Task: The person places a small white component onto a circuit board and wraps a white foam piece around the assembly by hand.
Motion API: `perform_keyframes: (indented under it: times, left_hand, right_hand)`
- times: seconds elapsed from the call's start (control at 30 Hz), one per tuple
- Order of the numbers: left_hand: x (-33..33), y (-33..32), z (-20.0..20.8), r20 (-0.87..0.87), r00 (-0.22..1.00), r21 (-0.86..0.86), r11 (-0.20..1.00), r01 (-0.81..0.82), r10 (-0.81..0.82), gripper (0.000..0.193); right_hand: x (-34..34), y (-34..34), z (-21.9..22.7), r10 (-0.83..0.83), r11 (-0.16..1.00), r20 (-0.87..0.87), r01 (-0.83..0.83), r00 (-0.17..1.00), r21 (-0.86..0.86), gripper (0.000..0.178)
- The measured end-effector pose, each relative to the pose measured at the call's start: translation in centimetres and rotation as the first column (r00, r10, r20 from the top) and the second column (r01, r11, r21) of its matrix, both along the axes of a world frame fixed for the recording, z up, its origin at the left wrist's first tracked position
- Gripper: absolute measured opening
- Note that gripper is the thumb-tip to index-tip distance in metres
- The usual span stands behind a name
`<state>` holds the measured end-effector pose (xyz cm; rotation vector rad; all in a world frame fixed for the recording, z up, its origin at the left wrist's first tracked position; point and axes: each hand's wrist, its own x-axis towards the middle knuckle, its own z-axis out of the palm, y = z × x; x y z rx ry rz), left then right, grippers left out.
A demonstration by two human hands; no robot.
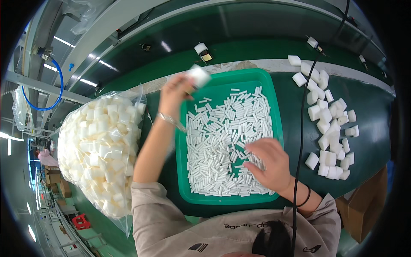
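My left hand (pixel 174 91) is raised over the far left corner of a green tray (pixel 181 171). Its fingers are closed on a white foam block (pixel 199 76), which is blurred. The tray is filled with many short white sticks (pixel 214 150), lying in every direction. Low over the near right part of the sticks is my right hand (pixel 272 166). Thumb and forefinger are apart there, and I see nothing held between them; its other fingers are partly hidden.
A large clear bag of white foam blocks (pixel 100 150) stands left of the tray. Loose foam blocks (pixel 329 124) lie on the table (pixel 368 111) at the right. A black cable (pixel 302 128) hangs across the view. Beyond the tray runs a green conveyor belt (pixel 239 53) with small parts on it.
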<state>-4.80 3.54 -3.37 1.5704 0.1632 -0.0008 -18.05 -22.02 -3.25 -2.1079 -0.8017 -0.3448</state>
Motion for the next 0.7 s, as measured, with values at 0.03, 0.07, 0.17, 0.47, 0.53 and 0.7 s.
perform_keyframes:
  times: [0.03,0.07,0.17,0.47,0.53,0.7]
  left_hand:
    - [2.8,1.9,-0.2,-0.049,0.988,0.025,0.989,-0.147,0.148,0.017]
    - [5.8,6.7,-1.8,-0.042,0.982,-0.015,0.983,-0.182,0.182,0.017]
    - [11.2,16.2,-4.0,-0.158,0.855,-0.058,0.86,-0.507,0.494,0.024]
    - [15.7,18.7,-4.4,0.461,0.428,0.723,-0.049,-0.689,0.777,0.075]
    - [17.3,15.9,-3.5,0.268,0.849,0.954,-0.25,-0.166,0.456,0.064]
    - [21.5,14.2,-4.9,0.13,0.986,0.81,-0.584,-0.043,0.108,0.042]
  right_hand:
    - [-0.6,0.2,-0.9,-0.021,1.0,0.039,0.021,0.999,0.004,0.021]
    - [-0.7,0.4,-1.0,-0.015,1.0,0.05,0.015,0.999,0.01,0.021]
    - [-0.6,0.7,-1.6,0.068,0.997,0.13,-0.062,0.989,-0.048,0.018]
    - [-0.3,0.3,-2.1,0.072,0.983,-0.018,-0.074,0.997,-0.171,0.017]
    - [-0.1,0.2,-2.1,0.069,0.984,-0.067,-0.079,0.995,-0.161,0.016]
    - [0.6,0.4,-1.7,0.075,0.987,-0.139,-0.093,0.987,-0.13,0.013]
